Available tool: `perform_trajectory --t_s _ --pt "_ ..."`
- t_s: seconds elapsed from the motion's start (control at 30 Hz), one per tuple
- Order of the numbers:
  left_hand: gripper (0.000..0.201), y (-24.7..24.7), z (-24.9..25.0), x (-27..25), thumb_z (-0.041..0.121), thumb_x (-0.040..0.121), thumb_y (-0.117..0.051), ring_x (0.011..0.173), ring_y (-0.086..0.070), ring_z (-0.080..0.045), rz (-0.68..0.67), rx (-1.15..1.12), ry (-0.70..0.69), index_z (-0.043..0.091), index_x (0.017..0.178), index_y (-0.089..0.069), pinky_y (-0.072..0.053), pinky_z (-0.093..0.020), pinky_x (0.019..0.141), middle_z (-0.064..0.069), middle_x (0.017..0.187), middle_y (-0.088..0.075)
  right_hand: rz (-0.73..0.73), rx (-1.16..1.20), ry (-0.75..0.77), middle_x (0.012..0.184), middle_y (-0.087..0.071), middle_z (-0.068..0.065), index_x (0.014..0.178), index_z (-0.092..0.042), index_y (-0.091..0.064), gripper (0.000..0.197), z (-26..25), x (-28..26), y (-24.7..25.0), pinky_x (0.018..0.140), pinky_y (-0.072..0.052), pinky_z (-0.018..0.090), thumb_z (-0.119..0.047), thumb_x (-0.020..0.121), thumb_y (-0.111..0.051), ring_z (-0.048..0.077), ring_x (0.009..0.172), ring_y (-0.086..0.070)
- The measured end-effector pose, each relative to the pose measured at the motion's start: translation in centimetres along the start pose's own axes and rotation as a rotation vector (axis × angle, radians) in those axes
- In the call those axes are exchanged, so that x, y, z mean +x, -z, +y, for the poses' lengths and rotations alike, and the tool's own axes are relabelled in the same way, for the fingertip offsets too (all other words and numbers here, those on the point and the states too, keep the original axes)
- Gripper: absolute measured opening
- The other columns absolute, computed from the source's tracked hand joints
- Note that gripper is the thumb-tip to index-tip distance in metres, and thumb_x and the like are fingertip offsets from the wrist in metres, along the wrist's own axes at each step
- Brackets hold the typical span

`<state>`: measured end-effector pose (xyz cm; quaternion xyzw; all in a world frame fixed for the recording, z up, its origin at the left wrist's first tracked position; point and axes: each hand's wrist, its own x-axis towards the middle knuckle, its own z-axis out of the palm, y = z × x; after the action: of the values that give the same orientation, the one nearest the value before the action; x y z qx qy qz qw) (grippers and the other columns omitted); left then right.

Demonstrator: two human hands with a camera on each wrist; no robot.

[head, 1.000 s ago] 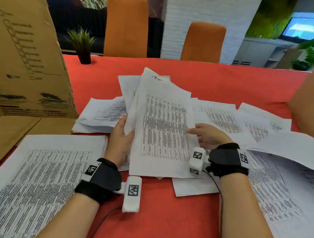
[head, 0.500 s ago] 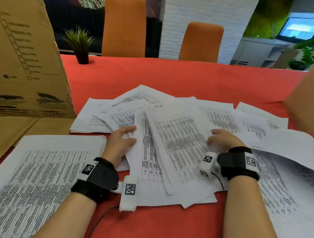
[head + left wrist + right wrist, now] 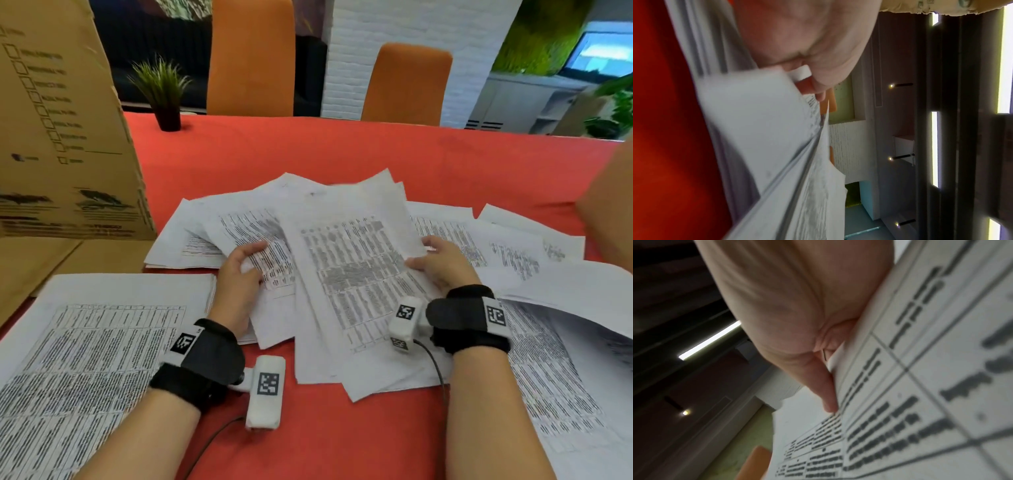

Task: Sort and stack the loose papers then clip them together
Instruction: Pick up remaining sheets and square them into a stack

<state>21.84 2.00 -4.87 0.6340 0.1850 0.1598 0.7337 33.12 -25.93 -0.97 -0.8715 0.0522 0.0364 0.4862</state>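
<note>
**Bundle laid down, not yet squared**

The loose papers [image 3: 356,274], upright between the hands a second ago, now lie fanned on the bench [image 3: 342,150]. Left hand [image 3: 239,274] pinches their left edge, right hand [image 3: 442,263] their right. Squaring remains; no clip is visible.

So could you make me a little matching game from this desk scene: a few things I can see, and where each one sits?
Things:
1. cardboard box
2. potted plant
3. neat paper stack
4. loose papers

Places:
a. between the two hands, fanned out
b. near left corner, squared up
c. far edge of the red table, beside an orange chair
d. standing at the left side

Pairs: 1-d, 2-c, 3-b, 4-a
</note>
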Motion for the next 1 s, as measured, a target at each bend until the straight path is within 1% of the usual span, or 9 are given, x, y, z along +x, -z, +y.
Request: perform_trajectory --t_s 0.13,0.23,0.33,0.53,0.6,0.7,0.8,0.87,1.0 --pt "0.066 0.3 0.0 0.0 -0.010 0.088 -0.045 0.084 -0.061 -0.019 -0.030 0.094 0.068 0.033 0.138 -0.036 -0.050 -0.029 0.062 -0.008 0.135 -0.048 0.035 0.078 -0.003 0.104 -0.069 0.011 0.115 -0.011 -0.061 0.026 1.7 -0.2 2.3 0.096 -0.050 0.049 -0.009 0.089 -0.063 0.031 0.098 -0.066" --pt "0.078 0.0 0.3 -0.3 -0.001 0.090 -0.048 0.066 -0.054 -0.016 -0.086 0.273 0.110 0.031 0.150 -0.012 -0.042 -0.025 0.052 -0.001 0.113 -0.050 -0.031 0.158 -0.045 0.095 -0.068 0.010 0.097 -0.013 -0.063 0.008 1.6 -0.3 1.8 0.100 -0.047 0.053 -0.008 0.090 -0.063 0.035 0.101 -0.065" --pt "0.082 -0.4 0.3 -0.2 0.005 0.090 -0.050 0.083 -0.057 -0.021 -0.145 0.355 0.156 0.026 0.152 -0.001 -0.044 -0.026 0.061 0.002 0.126 -0.042 -0.004 0.188 -0.018 0.106 -0.068 0.009 0.113 -0.014 -0.061 0.030 0.1 -0.4 0.0 0.096 -0.051 0.049 -0.016 0.085 -0.070 0.031 0.101 -0.066" --pt "0.039 -0.4 0.8 0.1 0.042 0.100 -0.034 0.104 -0.057 -0.018 -0.129 0.236 0.174 0.015 0.115 -0.059 -0.044 -0.034 0.093 0.000 0.120 -0.061 -0.109 -0.211 0.119 0.123 -0.065 0.012 0.126 -0.006 -0.059 0.036 -1.7 -1.4 -4.8 0.086 -0.046 0.030 -0.013 0.091 -0.061 0.028 0.108 -0.062" --pt "0.045 -0.1 0.6 -0.1 0.050 0.097 -0.040 0.109 -0.054 -0.013 -0.163 0.240 0.175 0.020 0.128 -0.052 -0.041 -0.031 0.094 0.007 0.122 -0.057 -0.234 -0.293 0.128 0.128 -0.060 0.003 0.136 -0.013 -0.050 0.051 -2.0 -1.7 -5.2 0.086 -0.041 0.029 -0.030 0.090 -0.064 0.025 0.113 -0.059" --pt "0.042 -0.1 0.3 -0.5 0.022 0.088 -0.065 0.100 -0.065 -0.012 -0.305 0.301 0.143 0.017 0.126 -0.048 -0.053 -0.026 0.081 -0.001 0.121 -0.065 -0.468 -0.235 0.118 0.131 -0.059 -0.004 0.141 -0.025 -0.043 0.067 -2.7 -1.8 -5.2 0.094 -0.043 0.037 -0.050 0.083 -0.066 0.019 0.113 -0.059" --pt "0.047 -0.2 0.4 -1.0 0.002 0.087 -0.063 0.104 -0.066 -0.019 -0.207 0.212 0.034 0.017 0.129 -0.047 -0.055 -0.040 0.089 -0.005 0.121 -0.065 -0.346 -0.074 0.052 0.141 -0.047 0.001 0.151 -0.018 -0.023 0.091 -2.8 -1.7 -4.9 0.109 -0.036 0.044 -0.051 0.081 -0.069 0.026 0.132 -0.046" --pt "0.043 -0.3 1.1 -1.4 0.007 0.090 -0.062 0.106 -0.067 -0.024 -0.176 0.096 -0.031 0.018 0.130 -0.050 -0.053 -0.047 0.093 -0.007 0.120 -0.067 -0.142 -0.059 0.042 0.153 -0.036 0.009 0.151 -0.011 -0.023 0.091 -2.4 -1.7 -4.5 0.112 -0.034 0.043 -0.051 0.083 -0.067 0.028 0.139 -0.038" --pt "0.057 -1.6 2.6 -2.3 0.051 0.088 -0.054 0.123 -0.052 -0.014 -0.165 -0.022 0.050 0.025 0.138 -0.046 -0.037 -0.046 0.110 0.008 0.134 -0.055 -0.447 0.330 0.089 0.122 -0.068 0.009 0.116 -0.019 -0.062 0.050 -2.4 -2.3 -3.7 0.105 -0.045 0.047 -0.049 0.077 -0.072 0.026 0.115 -0.063"
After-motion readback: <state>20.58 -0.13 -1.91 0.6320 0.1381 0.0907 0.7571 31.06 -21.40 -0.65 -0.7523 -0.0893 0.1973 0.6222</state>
